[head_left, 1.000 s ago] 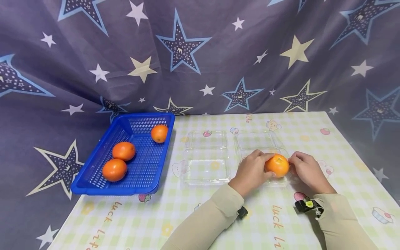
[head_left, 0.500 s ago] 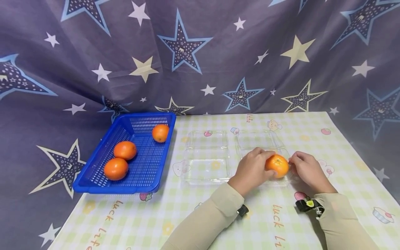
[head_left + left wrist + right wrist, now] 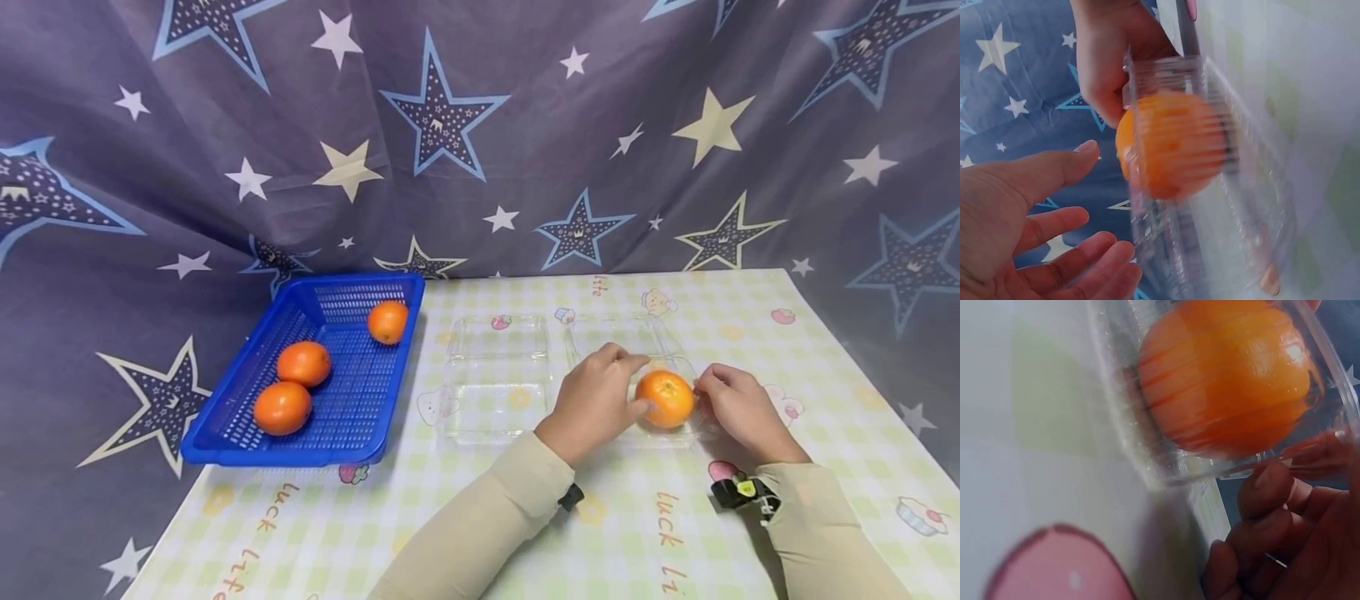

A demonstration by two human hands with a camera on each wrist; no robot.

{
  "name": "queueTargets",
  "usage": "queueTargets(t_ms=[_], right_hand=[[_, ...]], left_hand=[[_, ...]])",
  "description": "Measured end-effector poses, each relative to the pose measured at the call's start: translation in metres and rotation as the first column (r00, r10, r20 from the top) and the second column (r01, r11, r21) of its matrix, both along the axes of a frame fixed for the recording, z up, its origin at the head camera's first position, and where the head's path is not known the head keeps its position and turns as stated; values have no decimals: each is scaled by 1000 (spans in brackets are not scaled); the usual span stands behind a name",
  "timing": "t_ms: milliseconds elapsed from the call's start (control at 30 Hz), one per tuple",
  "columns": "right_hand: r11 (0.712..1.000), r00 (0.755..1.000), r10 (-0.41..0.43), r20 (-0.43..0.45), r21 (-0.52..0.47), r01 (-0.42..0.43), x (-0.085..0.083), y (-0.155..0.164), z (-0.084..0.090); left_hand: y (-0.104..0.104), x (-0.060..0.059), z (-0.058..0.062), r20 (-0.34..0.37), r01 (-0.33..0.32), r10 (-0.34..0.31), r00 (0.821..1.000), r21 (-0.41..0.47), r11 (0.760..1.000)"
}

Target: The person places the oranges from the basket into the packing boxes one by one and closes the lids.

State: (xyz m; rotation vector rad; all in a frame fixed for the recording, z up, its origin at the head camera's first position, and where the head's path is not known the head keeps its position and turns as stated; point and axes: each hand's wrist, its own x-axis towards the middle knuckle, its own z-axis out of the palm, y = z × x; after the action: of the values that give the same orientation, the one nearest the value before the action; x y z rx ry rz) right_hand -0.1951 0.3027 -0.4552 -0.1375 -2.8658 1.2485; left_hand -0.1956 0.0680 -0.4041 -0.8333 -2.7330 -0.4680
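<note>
An orange [image 3: 666, 400] sits in the front half of the right-hand clear plastic clamshell container [image 3: 618, 335], whose hinged lid lies open toward the back. Just left of the fruit is my left hand [image 3: 592, 402], fingers spread and apart from it. The left wrist view shows that hand [image 3: 1041, 228] empty, thumb and fingers facing the container wall [image 3: 1166, 234]. On the other side, my right hand [image 3: 744, 414] pinches the container's right edge. From the right wrist, its curled fingers [image 3: 1266, 487] show at the rim, close under the orange [image 3: 1229, 381].
A blue plastic basket [image 3: 360, 417] with 3 oranges stands at the left. Between it and my hands lies a second clear container [image 3: 495, 408], also open. A checked cloth [image 3: 615, 542] covers the table, and a starry curtain [image 3: 480, 217] hangs behind.
My left hand has let go of the orange and drawn back slightly to the left, its fingers opening. The orange stays in the container, and my right hand keeps its place at the edge.
</note>
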Motion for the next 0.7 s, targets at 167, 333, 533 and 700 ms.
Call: queueTargets(t_ms=[167, 333, 533, 700], right_hand=[[1000, 1000, -1, 0, -6, 1, -1, 2, -1], [1000, 1000, -1, -3, -3, 1, -2, 3, -1], [1000, 1000, -4, -1, -10, 4, -1, 2, -1], [1000, 1000, -4, 3, -17, 4, -1, 2, -2]], left_hand=[[-6, -1, 9, 1, 9, -9, 1000, -33, 999], [-16, -3, 18, -24, 7, -9, 1000, -73, 997], [-34, -5, 34, -65, 5, -12, 998, -111, 994], [-51, -7, 44, -81, 9, -20, 996, -135, 991]])
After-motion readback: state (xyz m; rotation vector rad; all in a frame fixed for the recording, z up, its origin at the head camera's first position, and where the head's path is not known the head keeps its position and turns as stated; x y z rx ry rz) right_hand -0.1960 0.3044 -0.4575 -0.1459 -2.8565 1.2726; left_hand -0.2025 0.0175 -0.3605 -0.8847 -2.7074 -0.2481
